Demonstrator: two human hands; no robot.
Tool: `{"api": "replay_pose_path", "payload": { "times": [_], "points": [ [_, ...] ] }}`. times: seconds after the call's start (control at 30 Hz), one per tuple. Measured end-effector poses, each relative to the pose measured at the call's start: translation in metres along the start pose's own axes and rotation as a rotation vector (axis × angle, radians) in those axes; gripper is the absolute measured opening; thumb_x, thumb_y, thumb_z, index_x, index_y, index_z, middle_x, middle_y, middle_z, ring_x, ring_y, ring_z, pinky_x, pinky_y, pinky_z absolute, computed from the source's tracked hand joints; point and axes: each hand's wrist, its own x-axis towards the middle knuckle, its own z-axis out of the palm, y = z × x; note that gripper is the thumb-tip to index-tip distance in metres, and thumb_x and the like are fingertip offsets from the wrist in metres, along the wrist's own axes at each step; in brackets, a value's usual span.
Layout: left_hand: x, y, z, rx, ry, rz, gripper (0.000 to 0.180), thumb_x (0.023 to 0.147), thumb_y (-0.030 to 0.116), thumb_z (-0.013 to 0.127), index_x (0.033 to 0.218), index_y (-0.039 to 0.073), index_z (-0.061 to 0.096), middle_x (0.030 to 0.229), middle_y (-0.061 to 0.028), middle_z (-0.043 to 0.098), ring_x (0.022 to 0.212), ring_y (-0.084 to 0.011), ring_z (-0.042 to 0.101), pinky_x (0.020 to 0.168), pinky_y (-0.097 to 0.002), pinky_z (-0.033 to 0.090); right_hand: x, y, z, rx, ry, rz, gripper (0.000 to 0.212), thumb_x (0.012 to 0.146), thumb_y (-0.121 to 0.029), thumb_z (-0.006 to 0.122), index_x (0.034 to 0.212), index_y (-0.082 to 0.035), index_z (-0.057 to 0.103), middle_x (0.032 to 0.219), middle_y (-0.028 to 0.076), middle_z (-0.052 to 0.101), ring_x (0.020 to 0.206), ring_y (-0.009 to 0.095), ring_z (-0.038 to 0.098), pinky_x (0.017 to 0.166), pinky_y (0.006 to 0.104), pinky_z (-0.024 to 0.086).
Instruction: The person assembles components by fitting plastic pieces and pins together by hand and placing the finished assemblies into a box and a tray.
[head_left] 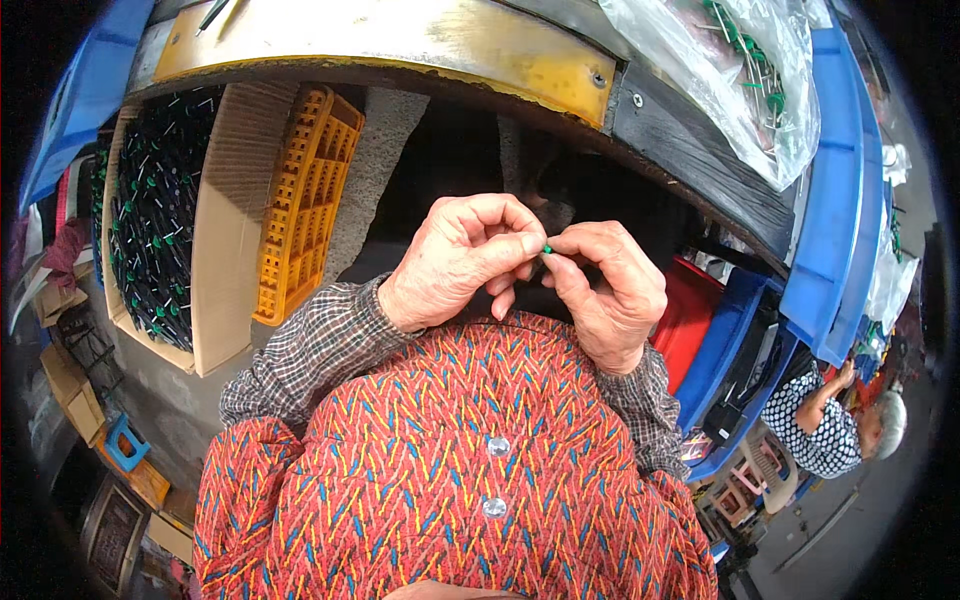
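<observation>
Above my lap, both hands meet fingertip to fingertip at a small green piece. My left hand is closed in a pinch, its thumb and forefinger tips against the piece's left side. My right hand pinches it from the other side between thumb and forefinger. Most of the piece is hidden by the fingertips, so its full shape cannot be made out. On the bench at the upper right, a clear plastic bag holds green-headed parts with thin metal pins. Similar dark and green parts fill a cardboard box at the left.
A metal-edged workbench curves across the top. Beside the cardboard box stands a yellow plastic crate. Blue bins and a red container are at the right. Another person in a patterned top is at the far right.
</observation>
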Motion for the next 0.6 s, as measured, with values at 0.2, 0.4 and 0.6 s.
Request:
{"api": "replay_pose_path", "payload": {
  "times": [0.2, 0.4, 0.6],
  "points": [
    [0.0005, -0.0078, -0.0047, -0.218, -0.039, -0.083, 0.013, 0.092, 0.016, 0.059, 0.09, 0.003, 0.058, 0.068, -0.0039, 0.055, 0.048, -0.0055, 0.045, 0.041, -0.0235, 0.048, -0.0003, 0.0007, 0.0003, 0.138, -0.046, 0.14, 0.015, 0.073, 0.003, 0.071, 0.088, 0.001, 0.066, 0.081, 0.01, 0.064, 0.066, 0.015, 0.061, 0.056, 0.0253, 0.047],
    [0.0021, -0.0092, -0.0048, -0.248, -0.055, -0.081, 0.014, 0.093, 0.016, 0.058, 0.091, 0.003, 0.058, 0.07, -0.0034, 0.055, 0.051, -0.0047, 0.046, 0.043, -0.0229, 0.049, 0.0016, 0.0024, -0.0007, 0.143, -0.041, 0.141, 0.016, 0.072, 0.004, 0.071, 0.087, 0.001, 0.066, 0.08, 0.01, 0.064, 0.067, 0.016, 0.062, 0.057, 0.0257, 0.048],
    [0.0014, -0.0103, -0.0021, -0.097, 0.003, -0.024, 0.013, 0.093, 0.016, 0.058, 0.092, 0.003, 0.058, 0.07, -0.0041, 0.056, 0.048, -0.0053, 0.045, 0.04, -0.0237, 0.047, 0.008, 0.0013, -0.0032, -0.044, -0.061, -0.091, 0.015, 0.071, 0.004, 0.071, 0.085, 0.001, 0.066, 0.079, 0.011, 0.064, 0.07, 0.022, 0.065, 0.059, 0.0295, 0.051]
  ]
}}
